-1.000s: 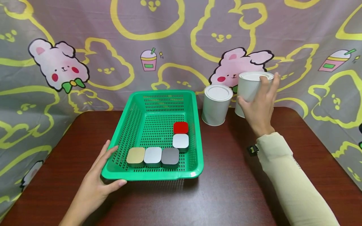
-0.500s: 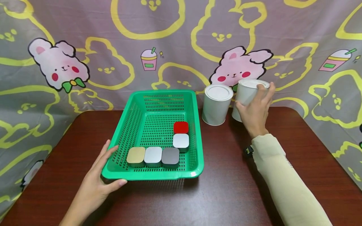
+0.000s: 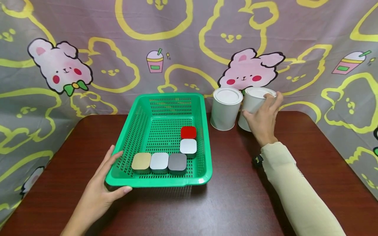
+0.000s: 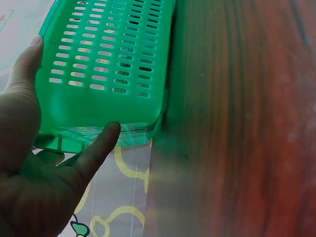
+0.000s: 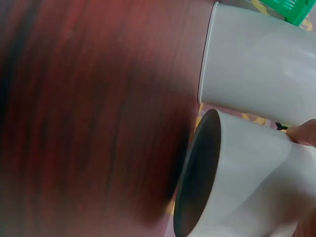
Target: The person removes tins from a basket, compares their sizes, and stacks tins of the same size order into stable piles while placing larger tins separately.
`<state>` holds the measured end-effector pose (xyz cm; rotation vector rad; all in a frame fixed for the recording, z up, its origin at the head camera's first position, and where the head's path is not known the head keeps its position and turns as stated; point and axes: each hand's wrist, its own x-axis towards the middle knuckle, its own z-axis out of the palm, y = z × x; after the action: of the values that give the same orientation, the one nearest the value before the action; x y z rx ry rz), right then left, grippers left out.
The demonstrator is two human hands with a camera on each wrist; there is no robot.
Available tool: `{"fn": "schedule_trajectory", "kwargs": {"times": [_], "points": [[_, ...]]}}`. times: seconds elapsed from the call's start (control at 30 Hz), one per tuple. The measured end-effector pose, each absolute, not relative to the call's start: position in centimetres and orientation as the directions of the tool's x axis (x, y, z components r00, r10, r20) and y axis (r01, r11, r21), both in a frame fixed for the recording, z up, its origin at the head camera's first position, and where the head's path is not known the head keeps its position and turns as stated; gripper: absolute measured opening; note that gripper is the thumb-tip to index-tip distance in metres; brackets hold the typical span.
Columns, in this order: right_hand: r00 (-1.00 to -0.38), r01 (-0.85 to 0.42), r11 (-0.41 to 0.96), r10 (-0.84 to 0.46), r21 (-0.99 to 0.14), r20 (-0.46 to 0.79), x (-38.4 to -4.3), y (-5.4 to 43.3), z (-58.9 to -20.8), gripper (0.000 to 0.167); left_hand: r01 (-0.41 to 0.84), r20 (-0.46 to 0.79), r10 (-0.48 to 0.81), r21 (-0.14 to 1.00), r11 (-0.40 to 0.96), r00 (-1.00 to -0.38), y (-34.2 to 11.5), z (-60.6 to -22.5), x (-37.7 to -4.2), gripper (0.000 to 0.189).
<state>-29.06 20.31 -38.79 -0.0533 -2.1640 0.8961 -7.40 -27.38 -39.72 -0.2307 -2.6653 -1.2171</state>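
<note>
A green plastic basket (image 3: 159, 182) sits in the middle of the table. My left hand (image 3: 98, 188) holds its near left corner, thumb at the front rim and fingers along the left side; the left wrist view shows the hand (image 4: 54, 168) about that corner. Right of the basket stands a lidded white can (image 3: 224, 114). Close beside it, my right hand (image 3: 263, 121) grips a second white can (image 3: 251, 105) from the right, thumb on its near side. In the right wrist view this held can (image 5: 252, 173) shows its dark underside, tilted and apart from the tabletop.
Inside the basket lie several rounded square blocks: a red block (image 3: 188, 132), a silver block (image 3: 188, 146), a gold block (image 3: 141, 162), another silver block (image 3: 159, 161) and a grey block (image 3: 177, 162). A patterned cloth (image 3: 177, 42) hangs behind the dark wooden table (image 3: 236, 203).
My right hand has carried the held can down and to the left, closer to the other can. The left hand and the basket have stayed in place.
</note>
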Motion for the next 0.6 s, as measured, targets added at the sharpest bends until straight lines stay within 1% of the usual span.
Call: {"fn": "schedule_trajectory", "kwargs": {"times": [0.27, 0.6], "points": [[-0.714, -0.242, 0.761, 0.28, -0.602, 0.641, -28.2, 19.8, -38.4, 0.072, 0.247, 0.276, 0.059, 0.721, 0.648, -0.959, -27.4, -39.7, -7.4, 0.104], [-0.725, -0.251, 0.75, 0.273, -0.612, 0.632, -27.8, 19.7, -38.4, 0.072, 0.219, 0.233, 0.061, 0.748, 0.626, -0.971, -27.2, -39.4, -7.3, 0.103]]}}
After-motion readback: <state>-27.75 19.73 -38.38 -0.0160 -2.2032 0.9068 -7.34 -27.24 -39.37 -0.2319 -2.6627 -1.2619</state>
